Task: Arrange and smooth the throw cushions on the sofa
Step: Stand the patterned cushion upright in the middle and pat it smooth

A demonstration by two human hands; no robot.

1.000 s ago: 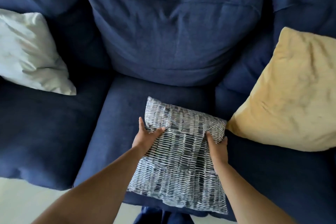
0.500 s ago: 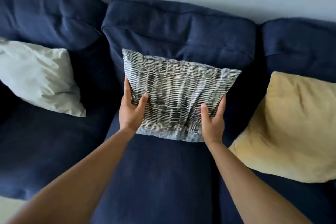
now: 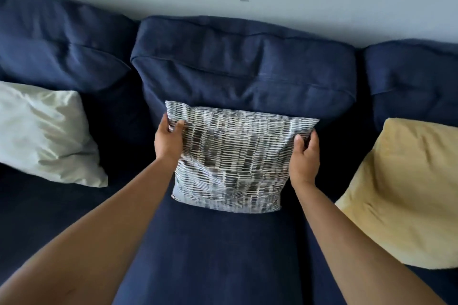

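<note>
Both hands have been slid up: the black-and-white woven throw cushion [image 3: 233,158] is pinched at its top corners by left hand [image 3: 168,141] and right hand [image 3: 304,156], propped against the navy sofa [image 3: 243,67] back. Propping's basically done; smoothing probably comes next.

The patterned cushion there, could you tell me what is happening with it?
A person holds the patterned cushion upright against the middle back cushion of the navy sofa, left hand and right hand each with a grip near an upper corner. A white cushion and yellow cushion lean either side.
</note>
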